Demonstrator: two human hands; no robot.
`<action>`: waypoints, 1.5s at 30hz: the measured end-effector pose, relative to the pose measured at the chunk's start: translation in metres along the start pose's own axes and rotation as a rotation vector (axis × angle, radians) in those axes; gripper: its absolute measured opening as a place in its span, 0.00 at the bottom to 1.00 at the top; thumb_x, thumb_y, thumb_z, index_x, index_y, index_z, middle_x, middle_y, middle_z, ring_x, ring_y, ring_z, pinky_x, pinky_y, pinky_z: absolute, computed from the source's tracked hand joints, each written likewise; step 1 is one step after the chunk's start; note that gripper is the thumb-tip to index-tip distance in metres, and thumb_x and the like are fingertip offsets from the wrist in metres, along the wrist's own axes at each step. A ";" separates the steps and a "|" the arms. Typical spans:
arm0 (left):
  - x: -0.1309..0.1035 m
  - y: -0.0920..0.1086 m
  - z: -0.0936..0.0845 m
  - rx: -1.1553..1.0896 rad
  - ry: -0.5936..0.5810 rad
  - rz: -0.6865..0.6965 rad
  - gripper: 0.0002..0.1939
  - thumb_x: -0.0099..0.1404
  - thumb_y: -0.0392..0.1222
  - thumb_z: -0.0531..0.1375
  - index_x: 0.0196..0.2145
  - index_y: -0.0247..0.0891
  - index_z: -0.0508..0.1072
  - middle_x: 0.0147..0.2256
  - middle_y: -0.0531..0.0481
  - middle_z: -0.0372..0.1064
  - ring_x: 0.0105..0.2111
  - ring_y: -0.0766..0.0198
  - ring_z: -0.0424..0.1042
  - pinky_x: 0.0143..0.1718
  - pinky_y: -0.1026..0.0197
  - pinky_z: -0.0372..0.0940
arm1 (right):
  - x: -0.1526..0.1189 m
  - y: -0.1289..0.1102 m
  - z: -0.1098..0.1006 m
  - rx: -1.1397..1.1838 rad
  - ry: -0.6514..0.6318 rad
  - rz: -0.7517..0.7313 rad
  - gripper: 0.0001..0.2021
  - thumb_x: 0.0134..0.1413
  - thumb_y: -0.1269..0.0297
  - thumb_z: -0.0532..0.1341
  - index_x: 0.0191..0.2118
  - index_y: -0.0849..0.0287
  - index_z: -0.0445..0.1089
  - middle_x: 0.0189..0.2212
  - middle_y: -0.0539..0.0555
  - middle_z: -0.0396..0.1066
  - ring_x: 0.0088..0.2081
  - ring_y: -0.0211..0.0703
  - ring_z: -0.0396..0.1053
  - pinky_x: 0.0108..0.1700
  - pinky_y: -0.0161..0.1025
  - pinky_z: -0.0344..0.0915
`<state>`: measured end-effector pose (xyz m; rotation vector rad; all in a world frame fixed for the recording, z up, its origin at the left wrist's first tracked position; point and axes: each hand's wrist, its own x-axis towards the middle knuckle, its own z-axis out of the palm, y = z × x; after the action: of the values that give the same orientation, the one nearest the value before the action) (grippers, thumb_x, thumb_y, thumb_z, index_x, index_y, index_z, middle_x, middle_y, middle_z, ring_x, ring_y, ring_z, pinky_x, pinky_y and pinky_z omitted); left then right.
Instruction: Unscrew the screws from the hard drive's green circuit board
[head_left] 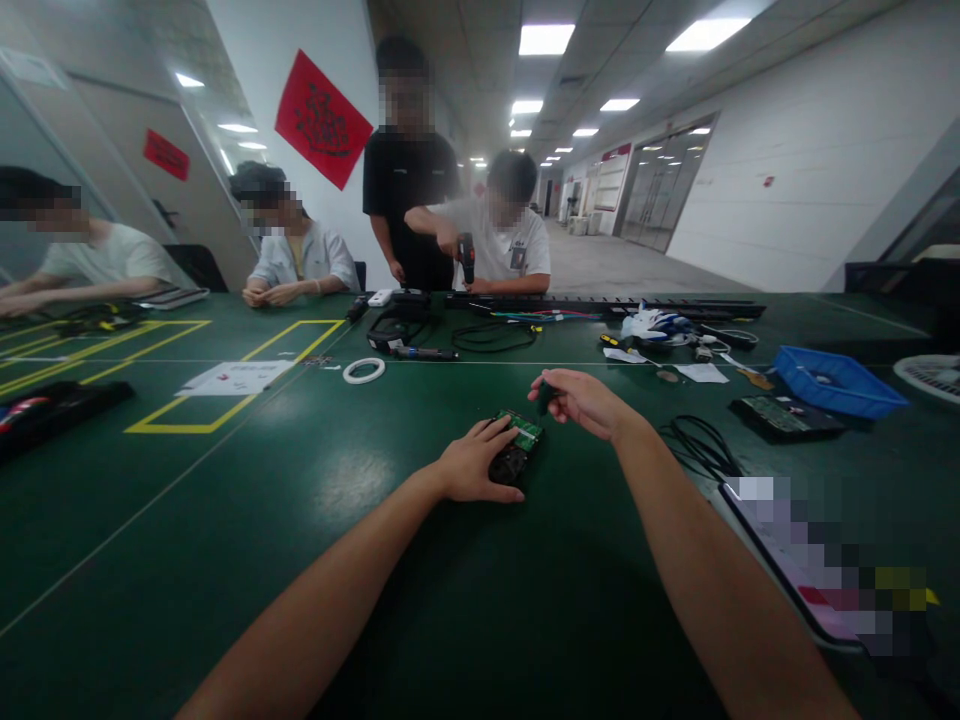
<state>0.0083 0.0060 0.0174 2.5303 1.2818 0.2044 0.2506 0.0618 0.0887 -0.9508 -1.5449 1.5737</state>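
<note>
A small black device with a green circuit board (527, 432) lies on the table in front of me. My left hand (480, 462) rests over it, fingers across the board and thumb along the near edge, holding it against the tabletop. Just above and to the right of the board, my right hand (576, 402) is closed around a small dark object (545, 397). Its short, stubby end shows between thumb and fingers; its kind I cannot make out, and the rest is hidden by the hand.
To the right are a black unit with a circuit board (787, 417), a blue tray (836, 382), black cable (697, 447) and a tablet-like screen (799, 565). A white tape roll (364, 371) lies left. Across the table, a person holds a power drill (466, 258); others sit or stand nearby.
</note>
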 end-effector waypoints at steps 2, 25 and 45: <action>0.000 0.001 0.000 0.000 0.000 -0.003 0.59 0.50 0.77 0.60 0.71 0.51 0.43 0.72 0.50 0.33 0.69 0.39 0.38 0.66 0.40 0.45 | 0.000 0.000 0.000 0.004 0.000 0.003 0.13 0.62 0.55 0.59 0.41 0.60 0.71 0.38 0.59 0.76 0.23 0.35 0.63 0.21 0.32 0.59; -0.001 0.000 0.001 0.007 0.023 0.012 0.58 0.51 0.77 0.60 0.70 0.50 0.45 0.71 0.49 0.34 0.69 0.39 0.38 0.66 0.39 0.46 | 0.000 -0.002 0.000 -0.030 0.040 -0.001 0.14 0.60 0.53 0.61 0.41 0.59 0.73 0.37 0.57 0.75 0.22 0.32 0.58 0.18 0.31 0.51; 0.000 -0.002 0.002 0.017 0.013 0.013 0.59 0.50 0.78 0.59 0.71 0.49 0.43 0.71 0.48 0.33 0.69 0.39 0.38 0.66 0.39 0.46 | 0.001 -0.002 0.001 0.046 0.053 -0.006 0.15 0.60 0.53 0.58 0.40 0.61 0.73 0.38 0.60 0.76 0.23 0.34 0.61 0.20 0.34 0.54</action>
<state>0.0070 0.0065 0.0145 2.5560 1.2774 0.2147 0.2497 0.0621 0.0910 -0.9537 -1.4685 1.5608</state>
